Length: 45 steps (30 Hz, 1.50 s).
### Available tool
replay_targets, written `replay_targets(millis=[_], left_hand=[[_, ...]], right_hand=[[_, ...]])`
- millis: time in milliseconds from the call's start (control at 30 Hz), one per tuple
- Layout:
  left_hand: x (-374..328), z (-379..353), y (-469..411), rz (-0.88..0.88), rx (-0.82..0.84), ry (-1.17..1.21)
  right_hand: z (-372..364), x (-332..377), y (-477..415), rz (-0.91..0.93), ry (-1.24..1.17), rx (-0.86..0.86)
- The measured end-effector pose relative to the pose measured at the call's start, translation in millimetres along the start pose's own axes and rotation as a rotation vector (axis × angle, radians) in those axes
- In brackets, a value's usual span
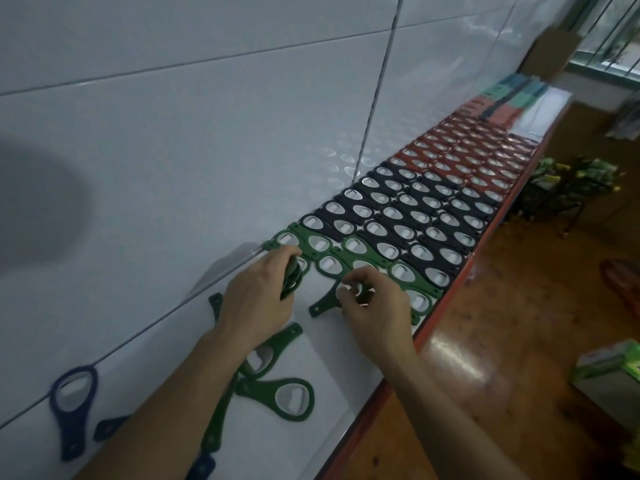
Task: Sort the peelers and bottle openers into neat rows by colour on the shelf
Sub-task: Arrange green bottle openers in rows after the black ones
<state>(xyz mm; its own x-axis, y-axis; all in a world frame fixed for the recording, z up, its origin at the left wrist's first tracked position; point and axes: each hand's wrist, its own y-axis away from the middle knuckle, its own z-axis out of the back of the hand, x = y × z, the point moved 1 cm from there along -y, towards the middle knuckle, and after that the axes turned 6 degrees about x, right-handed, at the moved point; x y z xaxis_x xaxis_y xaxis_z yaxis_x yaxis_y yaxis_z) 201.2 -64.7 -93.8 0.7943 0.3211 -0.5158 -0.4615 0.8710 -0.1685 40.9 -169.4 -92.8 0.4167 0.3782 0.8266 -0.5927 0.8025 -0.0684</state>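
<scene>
Left hand (pixel 256 299): curled round a stack of green openers (pixel 292 280) by the wall; fingers hide the count.
Right hand (pixel 377 306): pinches the single green opener (pixel 323 304) lying on the shelf (pixel 322 344); its head is mostly covered.
Rows: green row (pixel 322 244), dark rows (pixel 426 220) (black or navy, can't tell), red rows (pixel 460 150).
Loose: loose green openers (pixel 291 398) partly under the left forearm; blue bottle opener (pixel 71 407).
Far end: teal and red items (pixel 509 95), too blurred to name.

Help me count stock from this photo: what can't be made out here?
Head view:
Green bottle openers in the left hand: fingers hide how many.
Green bottle opener under the right hand: head covered by fingers.
Teal and red items at the far end of the shelf: blurred, too small.
Blue bottle opener at the bottom: cut by forearm and edge.
</scene>
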Motion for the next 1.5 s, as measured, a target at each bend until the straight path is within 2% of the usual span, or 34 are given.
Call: replay_targets(millis=[100,200,300,400,533,767,1133,1200,1233,1300,1367,1400,1433,1500], left_hand=[[2,-4,0,-0.002,-0.07,-0.036],[5,-7,-1,-0.009,-0.111,-0.08],[8,-9,0,0.01,-0.123,-0.077],[7,-8,1,0.007,-0.101,-0.095],[5,-8,1,-0.006,-0.025,-0.182],[5,-8,0,0.01,0.014,-0.187],[8,-8,-4,0.046,0.025,-0.11],[7,-3,-3,0.051,-0.044,0.023],[4,1,-2,0.084,-0.097,0.191],[-8,13,-4,0.261,-0.176,0.765],[-23,24,-5,0.476,-0.119,1.365],[-26,26,-5,0.537,-0.075,1.484],[-27,26,-5,0.565,-0.038,1.496],[-30,24,-4,0.539,-0.018,1.387]], right_hand=[[-5,5,8,0.091,0.395,0.029],[-6,7,18,0.085,0.549,0.093],[-11,2,23,0.222,0.524,0.069],[-17,-4,16,0.308,0.543,0.114],[-17,-6,9,0.228,0.486,0.131],[-17,-7,8,0.162,0.456,0.114],[-21,-8,0,0.171,0.4,0.092],[-20,-7,2,0.206,0.32,0.061],[-19,-4,3,0.224,0.257,0.031],[-15,6,4,0.238,0.078,-0.01],[-10,19,5,0.213,-0.175,0.05],[-7,26,5,0.193,-0.302,0.111],[-5,31,4,0.178,-0.401,0.166],[0,37,-1,0.16,-0.513,0.237]])
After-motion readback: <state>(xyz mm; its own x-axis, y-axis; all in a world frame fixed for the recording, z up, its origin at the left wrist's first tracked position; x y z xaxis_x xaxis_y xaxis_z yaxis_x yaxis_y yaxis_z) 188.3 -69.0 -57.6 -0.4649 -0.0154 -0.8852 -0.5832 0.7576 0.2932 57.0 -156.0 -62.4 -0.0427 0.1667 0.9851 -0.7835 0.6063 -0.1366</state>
